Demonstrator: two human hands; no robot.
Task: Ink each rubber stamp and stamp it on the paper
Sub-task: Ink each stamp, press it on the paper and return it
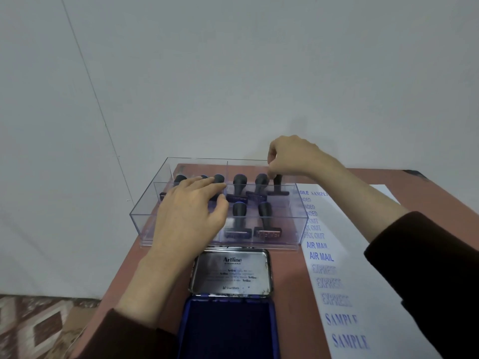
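Note:
A clear plastic box [145, 218] on the table holds several black-handled rubber stamps. My right hand [293, 156] reaches over the box's back right corner and pinches the handle of the far right stamp [278, 186], which stands upright in the box. My left hand [189, 211] lies over the left compartment with fingers stretched out, fingertips touching a stamp handle [219, 178] there. An open blue ink pad [228, 330] with its metal lid [230, 272] raised sits in front of the box. White paper [368, 268] to the right carries blue stamped words.
The small reddish-brown table [160, 270] ends close to the box on the left and stands against a pale wall. Patterned floor [33, 325] shows at lower left. Two stamps [267, 221] stand in the box's front right part.

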